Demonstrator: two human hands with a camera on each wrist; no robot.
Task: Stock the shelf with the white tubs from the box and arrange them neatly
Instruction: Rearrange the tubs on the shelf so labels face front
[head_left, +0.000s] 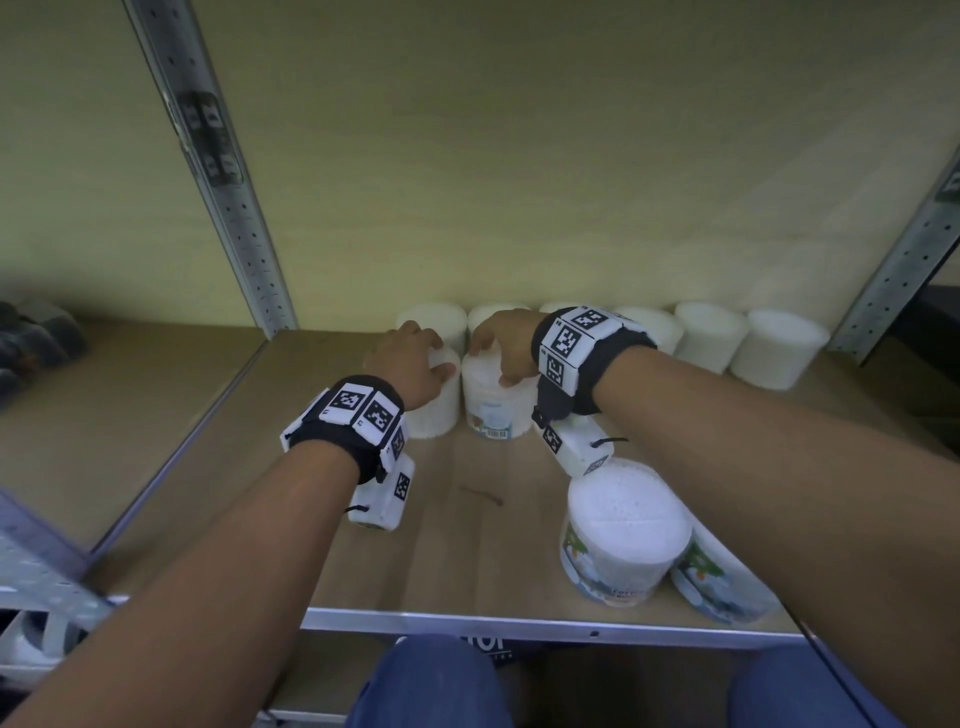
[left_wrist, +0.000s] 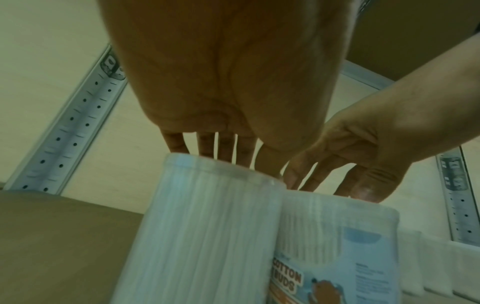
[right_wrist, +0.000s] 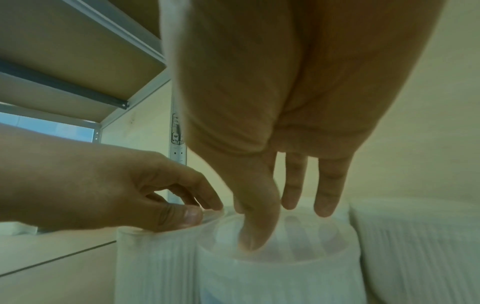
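Two white tubs of cotton buds stand side by side on the shelf board (head_left: 457, 545), just in front of a back row of white tubs (head_left: 711, 338). My left hand (head_left: 410, 358) grips the left tub (head_left: 436, 410) from above, fingers curled over its rim. My right hand (head_left: 501, 343) grips the right tub (head_left: 493, 405) the same way, thumb on the near edge of the lid. The wrist views show the left hand (left_wrist: 221, 152) on its tub (left_wrist: 207, 226) and the right hand (right_wrist: 280, 216) on its tub (right_wrist: 285, 277). The two tubs touch.
Two more labelled tubs (head_left: 623, 530) (head_left: 722, 582) stand at the shelf's front right, under my right forearm. Metal uprights (head_left: 228, 208) (head_left: 904, 270) bound the bay. Dark items (head_left: 31, 343) lie on the neighbouring shelf to the left. Bare board lies at front left.
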